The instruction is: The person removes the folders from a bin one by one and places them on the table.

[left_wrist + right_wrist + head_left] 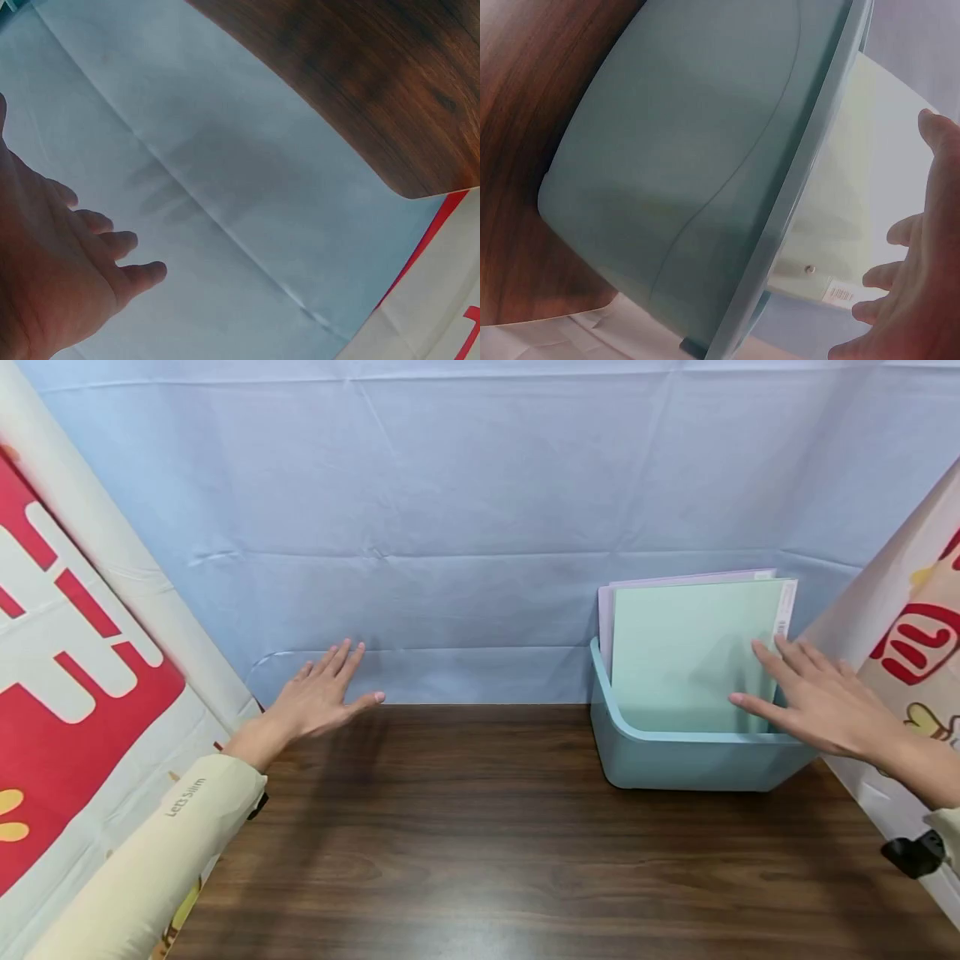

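A teal plastic bin (pixel 690 764) stands at the right of the table's back edge. Inside it a pale green folder (pixel 682 652) leans upright in front of a lilac folder (pixel 606 610). Over the bin's right side hovers my right hand (pixel 832 706), fingers spread and holding nothing; in the right wrist view the hand (pixel 915 277) is beside the green folder (pixel 832 232), near its barcode label (pixel 840 292). My left hand (pixel 311 697) hangs at the table's back left with spread fingers, nothing in it. The left wrist view shows that hand (pixel 60 255) before the blue cloth.
The dark wooden table (pixel 480 843) runs up to a blue cloth backdrop (pixel 450 527). Printed red and white cloth (pixel 97 693) hangs along the left side. Another patterned cloth (pixel 918 643) borders the right, close to the bin.
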Demonstrator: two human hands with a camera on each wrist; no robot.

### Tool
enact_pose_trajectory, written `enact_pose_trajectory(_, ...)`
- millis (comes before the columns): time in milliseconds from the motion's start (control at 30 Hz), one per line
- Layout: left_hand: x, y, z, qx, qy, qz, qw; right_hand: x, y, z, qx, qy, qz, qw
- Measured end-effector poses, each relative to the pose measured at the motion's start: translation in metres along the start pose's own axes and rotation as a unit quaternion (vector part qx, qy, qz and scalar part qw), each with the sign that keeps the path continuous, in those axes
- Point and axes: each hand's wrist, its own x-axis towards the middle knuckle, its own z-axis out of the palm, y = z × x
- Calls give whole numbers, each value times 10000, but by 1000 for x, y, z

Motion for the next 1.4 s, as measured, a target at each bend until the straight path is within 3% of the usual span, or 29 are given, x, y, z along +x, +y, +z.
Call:
enact_pose_trajectory(667,13,24,5,-163,74,332,9993,-4,36,9,118,-149,133,9997)
enact_pose_trajectory(967,17,31,10,-339,115,417,9985,-3,54,14,-78,-49,79,9999)
enact_pose_trajectory(1400,26,50,17,-615,319,556,9960,3,73,19,131,-287,209,9993)
